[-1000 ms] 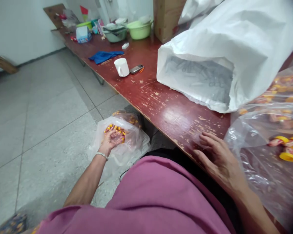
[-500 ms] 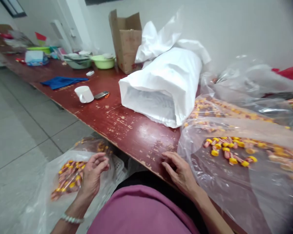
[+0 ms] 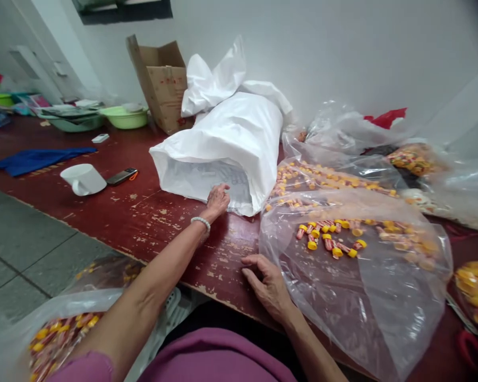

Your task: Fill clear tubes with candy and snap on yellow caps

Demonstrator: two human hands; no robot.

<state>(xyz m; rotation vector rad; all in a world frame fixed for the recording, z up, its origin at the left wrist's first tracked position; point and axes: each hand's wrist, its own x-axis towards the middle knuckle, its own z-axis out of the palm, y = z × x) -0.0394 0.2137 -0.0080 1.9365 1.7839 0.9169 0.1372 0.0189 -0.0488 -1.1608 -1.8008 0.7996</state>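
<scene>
White sack (image 3: 239, 127) on a dark red table (image 3: 155, 215), mouth facing the person. The left hand (image 3: 218, 199) is now at the sack's lower lip, having moved up from the lower bag (image 3: 14, 321) beside the table; the centre of handling appears to shift to the sack and its contents. Its fingers are bent and close together; whether they grip anything cannot be told. The right hand (image 3: 271, 289) stays at the table edge, beside the clear plastic bag (image 3: 326, 313), with thumb and fingers apart and nothing visible between them.

Containers: the sack holds clear, tube-like pieces (image 3: 225, 172), seen through its open mouth. The clear plastic bag, spread on the table to the sack's right, contains yellow-capped pieces (image 3: 327, 243) with red-and-white bodies, loosely scattered. Similar capped items (image 3: 59, 337) lie massed in the lower bag, partly hidden by the left forearm. Behind, a cardboard box (image 3: 167, 90) stands open, its contents not visible, near a light green basin (image 3: 123, 119). A white mug (image 3: 88, 178) leans or lies tilted; its interior is hidden.
</scene>
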